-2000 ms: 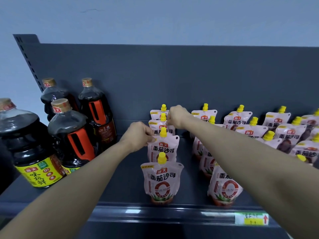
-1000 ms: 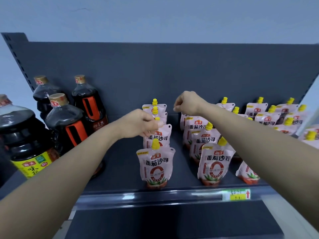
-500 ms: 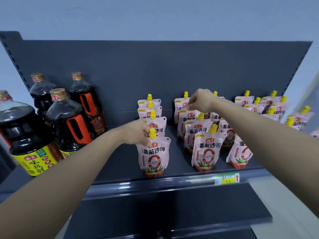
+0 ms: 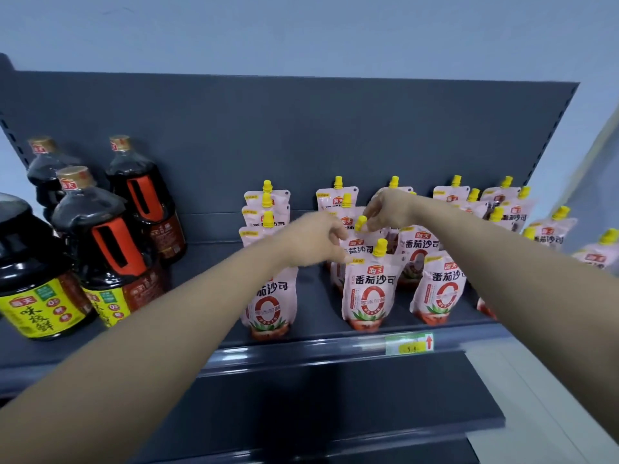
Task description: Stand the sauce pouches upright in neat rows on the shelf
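Across the shelf, from the middle out toward three o'clock, the sauce pouches stood upright in files running front to back, yellow spouts up. The right hand had thumb and forefinger closed narrowly on the yellow cap of the second pouch, directly behind the front pouch of the file just right of centre. The left hand reached in from eight o'clock, fingers loosely curved at that same pouch's upper left corner. Blur hid whether it pinched the film or merely touched it. Dark sauce bottles were grouped at nine o'clock, well apart from the pouches. A price tag sat on the shelf's front rail at five o'clock.

These pouches looked light and soft-walled, with slick film over a filling that would slump when squeezed. The cap seemed the only stiff part, so it was probably the best place to steer from, with a light touch at a top corner to square the face. Pressing the belly would likely bulge it and tip it into its close neighbours. The files toward three o'clock looked looser, though blurred.
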`<action>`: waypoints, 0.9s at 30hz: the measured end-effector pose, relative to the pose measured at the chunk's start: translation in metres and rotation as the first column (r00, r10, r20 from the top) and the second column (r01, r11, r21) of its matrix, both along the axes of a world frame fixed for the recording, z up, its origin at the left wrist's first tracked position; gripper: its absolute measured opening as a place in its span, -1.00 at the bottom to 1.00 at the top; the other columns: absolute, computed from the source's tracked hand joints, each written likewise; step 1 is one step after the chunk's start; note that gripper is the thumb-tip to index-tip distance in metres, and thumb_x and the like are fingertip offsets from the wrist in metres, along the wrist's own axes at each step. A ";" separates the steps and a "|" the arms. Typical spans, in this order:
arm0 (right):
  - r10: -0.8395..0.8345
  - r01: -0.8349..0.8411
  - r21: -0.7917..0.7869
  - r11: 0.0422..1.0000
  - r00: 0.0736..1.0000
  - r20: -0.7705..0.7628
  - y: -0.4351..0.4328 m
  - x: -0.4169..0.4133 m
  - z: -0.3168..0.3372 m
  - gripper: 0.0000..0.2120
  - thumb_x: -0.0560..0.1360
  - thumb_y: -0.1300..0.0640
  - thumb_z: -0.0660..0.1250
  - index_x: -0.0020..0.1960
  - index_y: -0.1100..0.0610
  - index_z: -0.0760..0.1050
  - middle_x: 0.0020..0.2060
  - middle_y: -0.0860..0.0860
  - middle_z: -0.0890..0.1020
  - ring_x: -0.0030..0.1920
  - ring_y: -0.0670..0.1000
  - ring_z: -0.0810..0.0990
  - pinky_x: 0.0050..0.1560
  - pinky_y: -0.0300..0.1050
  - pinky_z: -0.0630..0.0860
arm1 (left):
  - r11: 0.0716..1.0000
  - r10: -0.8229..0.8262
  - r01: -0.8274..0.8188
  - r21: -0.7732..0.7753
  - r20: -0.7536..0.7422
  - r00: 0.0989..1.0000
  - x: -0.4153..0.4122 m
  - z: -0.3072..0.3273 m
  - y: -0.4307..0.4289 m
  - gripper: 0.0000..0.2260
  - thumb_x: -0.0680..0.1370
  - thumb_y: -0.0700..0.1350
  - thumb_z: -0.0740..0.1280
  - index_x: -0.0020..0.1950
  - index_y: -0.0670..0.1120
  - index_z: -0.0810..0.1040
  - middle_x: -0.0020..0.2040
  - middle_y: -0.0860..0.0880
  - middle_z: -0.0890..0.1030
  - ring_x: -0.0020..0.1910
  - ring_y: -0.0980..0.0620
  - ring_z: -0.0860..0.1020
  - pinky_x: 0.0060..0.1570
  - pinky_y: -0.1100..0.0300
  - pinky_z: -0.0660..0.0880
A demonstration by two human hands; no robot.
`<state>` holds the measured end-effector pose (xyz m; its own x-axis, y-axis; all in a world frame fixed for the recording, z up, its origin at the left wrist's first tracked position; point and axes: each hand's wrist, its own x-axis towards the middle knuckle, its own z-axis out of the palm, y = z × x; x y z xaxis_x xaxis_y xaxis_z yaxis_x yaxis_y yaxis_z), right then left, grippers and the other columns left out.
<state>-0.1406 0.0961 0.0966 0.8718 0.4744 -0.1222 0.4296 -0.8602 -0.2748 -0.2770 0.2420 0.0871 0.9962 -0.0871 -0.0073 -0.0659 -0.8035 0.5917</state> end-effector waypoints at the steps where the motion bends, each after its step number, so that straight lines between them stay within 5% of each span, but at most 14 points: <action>1: 0.021 -0.021 -0.003 1.000 1.000 -0.013 -0.001 0.003 -0.003 -0.67 0.46 0.02 0.44 0.16 0.16 0.59 0.06 0.04 0.63 0.08 0.07 0.58 0.19 -0.05 0.50 | 0.999 0.009 -0.008 0.032 -0.025 1.000 0.007 -0.006 -0.010 -0.56 0.46 -0.08 0.44 0.30 -0.13 0.47 0.14 -0.05 0.59 0.11 -0.03 0.57 0.12 0.12 0.50; 4: 0.089 -0.089 -0.022 0.996 0.996 -0.020 -0.005 0.005 -0.010 -0.77 0.47 0.01 0.43 -0.04 0.18 0.60 -0.11 0.05 0.61 -0.05 0.06 0.53 0.06 -0.07 0.48 | 0.994 0.042 -0.038 0.105 -0.032 0.999 0.023 -0.023 -0.032 -0.64 0.48 -0.17 0.39 0.25 -0.21 0.49 0.00 -0.10 0.56 -0.02 -0.05 0.54 0.05 0.08 0.52; 9: 0.149 -0.147 -0.073 0.986 0.989 0.016 -0.009 0.012 -0.019 -0.78 0.50 0.15 0.39 0.11 0.21 0.64 0.01 0.10 0.67 -0.02 0.07 0.57 0.06 -0.10 0.49 | 0.986 0.157 -0.156 0.058 -0.017 0.987 0.032 -0.040 -0.038 -0.89 0.48 -0.29 0.34 -0.13 -0.35 0.60 -0.24 -0.15 0.51 -0.22 -0.06 0.48 -0.16 0.05 0.50; 13: 0.182 -0.176 -0.087 0.981 0.981 0.065 -0.009 0.015 -0.024 -0.74 0.53 0.16 0.34 0.16 0.24 0.62 0.03 0.11 0.65 0.07 0.10 0.58 0.09 -0.13 0.49 | 0.975 0.223 -0.223 0.013 -0.003 0.975 0.028 -0.039 -0.040 -0.75 0.48 -0.28 0.37 -0.40 -0.22 0.49 -0.45 0.02 0.42 -0.16 0.07 0.41 -0.05 0.14 0.47; 15: 0.188 -0.183 -0.073 0.981 0.979 0.084 -0.009 0.018 -0.026 -0.73 0.53 0.13 0.34 0.12 0.27 0.64 0.13 0.17 0.65 0.16 0.16 0.59 0.20 -0.03 0.52 | 0.970 0.244 -0.244 -0.008 0.003 0.970 0.026 -0.038 -0.038 -0.80 0.49 -0.28 0.37 -0.35 -0.25 0.57 -0.43 0.06 0.45 -0.13 0.08 0.43 0.00 0.15 0.48; 19: 0.195 -0.190 -0.066 0.980 0.977 0.085 -0.008 0.022 -0.029 -0.73 0.52 0.11 0.35 0.06 0.29 0.65 0.06 0.20 0.67 0.10 0.17 0.60 0.14 -0.04 0.54 | 0.965 0.261 -0.261 -0.025 0.005 0.965 0.026 -0.040 -0.035 -0.89 0.49 -0.27 0.38 -0.07 -0.30 0.66 -0.12 -0.16 0.65 -0.16 -0.03 0.55 0.03 -0.01 0.58; 27: 0.221 -0.217 -0.065 0.974 0.973 0.068 -0.011 0.022 -0.029 -0.75 0.49 0.15 0.38 0.08 0.27 0.66 0.12 0.16 0.66 0.14 0.15 0.60 0.17 -0.06 0.53 | 0.971 0.240 -0.240 -0.001 -0.048 0.970 0.022 -0.036 -0.036 -0.87 0.50 -0.21 0.38 -0.03 -0.25 0.65 -0.12 -0.08 0.62 -0.13 -0.03 0.57 0.01 0.05 0.54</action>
